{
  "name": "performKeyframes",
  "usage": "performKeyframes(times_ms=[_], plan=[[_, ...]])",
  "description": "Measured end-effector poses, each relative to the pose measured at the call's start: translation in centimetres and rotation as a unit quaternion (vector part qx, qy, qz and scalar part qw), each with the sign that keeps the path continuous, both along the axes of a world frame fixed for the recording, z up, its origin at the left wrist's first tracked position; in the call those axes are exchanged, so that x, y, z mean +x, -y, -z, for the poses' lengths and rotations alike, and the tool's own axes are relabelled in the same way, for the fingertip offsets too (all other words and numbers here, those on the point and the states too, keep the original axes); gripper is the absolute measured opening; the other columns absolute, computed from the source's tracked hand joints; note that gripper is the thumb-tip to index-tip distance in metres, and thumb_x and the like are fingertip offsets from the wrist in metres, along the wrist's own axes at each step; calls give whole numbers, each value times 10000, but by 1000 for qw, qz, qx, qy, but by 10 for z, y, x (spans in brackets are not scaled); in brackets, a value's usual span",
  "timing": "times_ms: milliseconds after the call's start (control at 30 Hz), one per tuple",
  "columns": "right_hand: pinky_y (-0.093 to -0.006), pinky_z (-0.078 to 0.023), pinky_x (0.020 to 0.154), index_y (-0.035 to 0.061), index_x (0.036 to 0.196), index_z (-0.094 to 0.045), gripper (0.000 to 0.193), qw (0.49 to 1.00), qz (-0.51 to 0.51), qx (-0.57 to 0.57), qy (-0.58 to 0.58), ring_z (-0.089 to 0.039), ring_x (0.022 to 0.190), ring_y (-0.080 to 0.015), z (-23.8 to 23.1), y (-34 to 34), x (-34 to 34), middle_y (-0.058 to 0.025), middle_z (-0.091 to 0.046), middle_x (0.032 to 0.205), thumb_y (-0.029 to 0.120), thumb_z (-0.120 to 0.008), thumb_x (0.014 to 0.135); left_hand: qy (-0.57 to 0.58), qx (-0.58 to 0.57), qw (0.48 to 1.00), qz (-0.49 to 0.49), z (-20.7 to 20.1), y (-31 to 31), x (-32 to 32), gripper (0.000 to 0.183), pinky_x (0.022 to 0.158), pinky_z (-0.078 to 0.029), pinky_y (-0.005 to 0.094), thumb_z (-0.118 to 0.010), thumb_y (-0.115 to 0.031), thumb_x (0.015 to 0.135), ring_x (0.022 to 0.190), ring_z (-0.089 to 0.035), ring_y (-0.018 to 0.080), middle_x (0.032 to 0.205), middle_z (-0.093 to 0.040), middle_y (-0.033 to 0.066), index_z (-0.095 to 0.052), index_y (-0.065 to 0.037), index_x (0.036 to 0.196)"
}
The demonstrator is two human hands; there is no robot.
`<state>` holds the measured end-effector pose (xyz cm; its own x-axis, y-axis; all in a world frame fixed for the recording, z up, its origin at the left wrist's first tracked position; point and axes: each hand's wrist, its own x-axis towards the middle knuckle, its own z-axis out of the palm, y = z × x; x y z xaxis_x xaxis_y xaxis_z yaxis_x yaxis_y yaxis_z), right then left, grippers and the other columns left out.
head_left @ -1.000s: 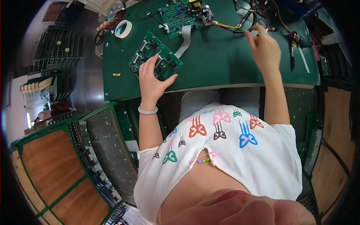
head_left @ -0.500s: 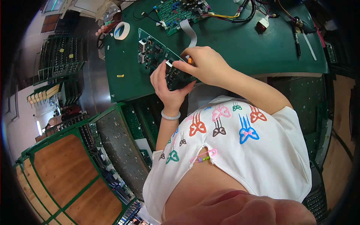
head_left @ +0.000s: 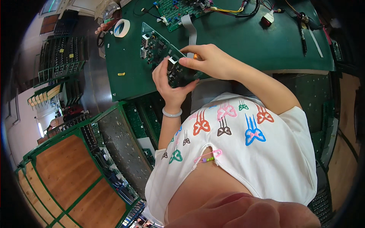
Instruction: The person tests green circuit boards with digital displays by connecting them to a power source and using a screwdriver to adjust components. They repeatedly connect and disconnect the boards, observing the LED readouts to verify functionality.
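Note:
A dark green circuit board (head_left: 156,45) is held up, tilted, over the near edge of the bench, with white connectors along its left part. My left hand (head_left: 171,90) supports it from below, thumb at its lower right corner and fingers over the component side. My right hand (head_left: 213,62) grips the upper right edge, its thumb beside a white connector (head_left: 172,60) on the board. Something small and orange (head_left: 196,56) shows at the right palm; its kind is hidden. A grey ribbon cable (head_left: 191,32) runs behind the right hand, where its lower end cannot be seen.
On the green bench (head_left: 235,45) lies a larger circuit board (head_left: 178,15) with wire bundles. A tape roll (head_left: 122,28), a small yellow part (head_left: 121,74), a red-and-white switch (head_left: 267,19) and a black pen (head_left: 303,45) lie around. Racks of boards (head_left: 61,57) stand left.
The held board has tilted slightly, and its top edge has risen a little. My right thumb has shifted slightly right, off the white connector. Both hands keep their hold.

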<state>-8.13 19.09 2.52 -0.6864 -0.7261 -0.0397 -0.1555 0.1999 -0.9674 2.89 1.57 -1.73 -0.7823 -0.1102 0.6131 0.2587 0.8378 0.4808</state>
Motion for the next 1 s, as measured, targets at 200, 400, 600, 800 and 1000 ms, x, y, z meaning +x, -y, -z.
performKeyframes(times_ms=[200,400,600,800,1000], plan=[[-394,-522,684,158,1146,-720,270,956,70,81,-272,-668,772,-277,19,5,-40,-108,-634,860,310,-685,926,-31,274,960,52,-3,9,17,1107,1079,-440,393,-978,-378,612,1257,-538,268,1374,-472,137,-416,72,1452],[-445,-541,730,182,1042,-714,195,920,-91,154,-349,-670,851,-299,49,26,-39,-76,-561,1094,157,-726,849,-46,358,931,55,1,14,41,1187,1077,-443,387,-924,-572,613,1258,-553,270,1375,-509,148,-401,85,1452],[-403,-518,770,106,1033,-640,224,941,-159,30,-298,-647,859,-255,46,27,-56,-70,-594,1074,117,-745,835,-29,336,940,59,3,5,51,1210,1037,-457,385,-910,-645,574,1209,-564,246,1357,-515,153,-444,71,1432],[-193,-359,621,114,1073,-634,214,976,-79,-174,103,-520,806,12,-2,16,-63,83,-601,899,257,-728,943,21,331,936,119,9,-7,50,1179,1091,-438,435,-988,-456,548,1286,-518,303,1413,-432,159,-425,45,1455],[-187,-291,570,138,1196,-606,330,965,-56,-187,176,-501,785,25,7,17,-64,110,-584,867,268,-746,927,-3,294,937,189,12,-15,36,1157,1121,-429,458,-1023,-307,511,1332,-486,340,1438,-396,162,-430,34,1443]])
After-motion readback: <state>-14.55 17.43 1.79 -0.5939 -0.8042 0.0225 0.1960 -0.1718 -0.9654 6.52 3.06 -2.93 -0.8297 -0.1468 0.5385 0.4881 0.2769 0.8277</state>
